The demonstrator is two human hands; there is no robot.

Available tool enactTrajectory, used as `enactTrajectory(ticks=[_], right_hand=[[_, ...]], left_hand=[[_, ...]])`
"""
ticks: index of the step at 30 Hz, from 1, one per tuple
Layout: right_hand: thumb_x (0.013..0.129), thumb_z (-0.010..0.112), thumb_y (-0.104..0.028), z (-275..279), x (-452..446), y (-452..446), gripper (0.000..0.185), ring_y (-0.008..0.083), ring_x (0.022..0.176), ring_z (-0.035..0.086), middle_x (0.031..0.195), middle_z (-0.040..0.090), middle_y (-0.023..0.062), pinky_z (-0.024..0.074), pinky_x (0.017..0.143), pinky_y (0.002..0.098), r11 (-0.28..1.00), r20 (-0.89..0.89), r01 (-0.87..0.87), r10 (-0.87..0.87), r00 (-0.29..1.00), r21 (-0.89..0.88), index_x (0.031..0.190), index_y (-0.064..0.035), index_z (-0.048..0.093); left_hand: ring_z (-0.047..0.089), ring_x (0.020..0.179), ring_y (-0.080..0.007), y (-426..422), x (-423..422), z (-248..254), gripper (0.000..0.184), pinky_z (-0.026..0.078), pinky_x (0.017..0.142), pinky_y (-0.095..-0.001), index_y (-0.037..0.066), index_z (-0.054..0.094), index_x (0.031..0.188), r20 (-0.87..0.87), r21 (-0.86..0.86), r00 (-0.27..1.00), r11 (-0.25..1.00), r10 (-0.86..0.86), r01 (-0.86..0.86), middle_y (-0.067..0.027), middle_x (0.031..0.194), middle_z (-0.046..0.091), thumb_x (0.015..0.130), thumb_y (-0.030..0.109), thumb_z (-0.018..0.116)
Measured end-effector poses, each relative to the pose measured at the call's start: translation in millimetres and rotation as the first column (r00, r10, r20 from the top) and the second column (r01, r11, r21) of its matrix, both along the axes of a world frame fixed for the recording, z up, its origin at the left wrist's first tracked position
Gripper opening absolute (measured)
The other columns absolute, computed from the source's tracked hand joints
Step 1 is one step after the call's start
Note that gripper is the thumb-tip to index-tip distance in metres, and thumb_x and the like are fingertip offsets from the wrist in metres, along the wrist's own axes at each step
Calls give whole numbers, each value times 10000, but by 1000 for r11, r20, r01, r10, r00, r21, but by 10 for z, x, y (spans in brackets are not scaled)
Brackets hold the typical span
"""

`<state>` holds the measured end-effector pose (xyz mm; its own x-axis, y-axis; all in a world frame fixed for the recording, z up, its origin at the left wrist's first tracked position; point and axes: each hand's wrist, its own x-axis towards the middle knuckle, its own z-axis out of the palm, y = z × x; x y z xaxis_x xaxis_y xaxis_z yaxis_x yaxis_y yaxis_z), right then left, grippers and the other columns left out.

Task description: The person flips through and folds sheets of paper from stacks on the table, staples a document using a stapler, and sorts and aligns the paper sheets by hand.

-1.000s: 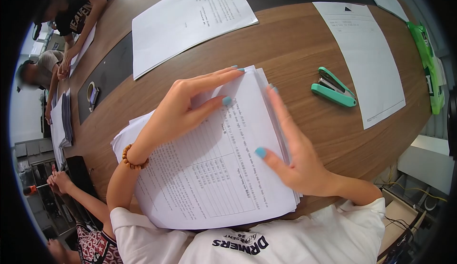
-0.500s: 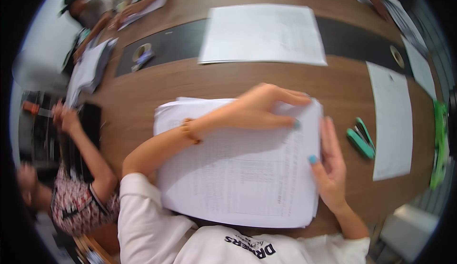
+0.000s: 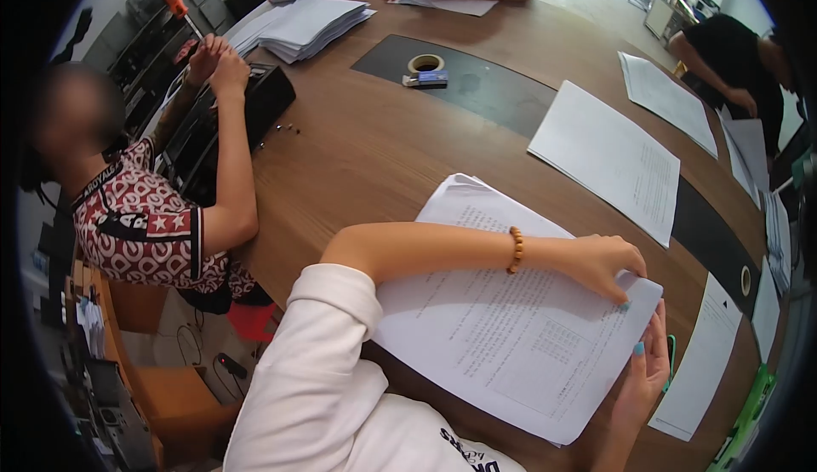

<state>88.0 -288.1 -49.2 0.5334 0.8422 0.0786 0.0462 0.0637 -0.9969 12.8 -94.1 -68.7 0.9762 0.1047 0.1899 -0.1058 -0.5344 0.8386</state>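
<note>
A thick stack of printed sheets (image 3: 502,344) lies on the wooden table in front of me. My left hand (image 3: 604,263) rests on its far right corner, fingers bent over the edge and the thumb on the top sheet, with a beaded bracelet at the wrist. Against the right edge of the stack is my right hand (image 3: 644,374), its thumb near the top sheet and its fingers along the side. Just behind that hand a sliver of the green stapler (image 3: 671,360) shows; the rest is hidden.
A seated person (image 3: 162,217) at the left holds an orange-handled screwdriver (image 3: 173,0) over a black device (image 3: 272,102). Tape (image 3: 425,64), a small blue-white box (image 3: 425,79), a paper stack (image 3: 311,28) and loose sheets (image 3: 613,161) lie around. Other people work across the table.
The view has swung to the left, bringing the seated person into fuller sight. My hands stay at the stack's right end, and the stapler is now mostly behind my right hand.
</note>
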Motion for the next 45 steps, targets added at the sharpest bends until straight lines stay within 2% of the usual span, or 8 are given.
enactTrajectory(ticks=[12,16,20,22,25,28,33,45], right_hand=[[667,636,15,-7,249,179,305,127,765,554,860,587,85,430,693,259,925,-96,-111,81,992,-363,955,45,540],[663,651,14,36,189,149,312,133,767,549,862,585,84,431,693,258,959,20,-38,45,999,-282,952,50,537],[697,618,-2,-49,74,-97,485,181,888,517,1028,510,122,438,789,291,917,134,391,-398,908,78,1128,25,397],[698,611,9,49,121,-194,532,188,932,497,1065,484,125,424,819,295,910,67,405,-411,909,87,1165,14,356],[693,611,20,239,118,-195,581,195,974,481,1097,464,126,412,848,301,884,-7,435,-440,898,168,1198,4,325],[702,622,3,409,84,-129,565,188,980,484,1100,467,127,421,835,291,846,53,464,-493,869,261,1193,6,343],[732,596,8,354,200,-212,517,190,951,502,1098,475,136,459,806,301,824,93,415,-482,871,386,1187,3,352],[683,591,64,34,17,-137,570,195,896,518,1048,480,121,450,813,311,897,20,385,-399,917,219,1177,17,310]], left_hand=[[468,986,-221,-69,-53,87,304,315,807,-351,110,582,934,321,118,946,993,-53,16,-80,1020,521,651,139,689],[418,1075,-246,30,-416,405,562,293,890,-375,111,532,1071,450,332,872,870,192,-363,-92,1087,487,577,250,761],[293,1178,-301,663,-1509,535,1051,240,980,-404,-18,208,1281,637,165,565,624,525,-764,-196,1265,301,526,451,770],[338,1163,-271,580,-1914,552,1071,292,964,-375,-5,190,1294,76,-627,786,643,613,-440,-183,1267,323,511,418,786],[432,1088,-232,401,-2101,292,1067,383,896,-346,6,212,1298,7,-741,850,574,527,-349,-182,1243,367,492,389,797],[520,966,-192,260,-2052,415,813,448,794,-291,2,357,1238,295,-734,828,668,477,-122,-171,1161,464,592,275,768],[570,830,-127,-24,-1846,801,308,459,705,-230,-1,534,1031,484,-337,682,836,549,-434,-61,923,597,736,-16,621],[565,815,-135,-30,-1874,392,291,475,670,-235,-38,546,998,544,-479,595,801,591,-359,-95,927,593,721,-11,633]])
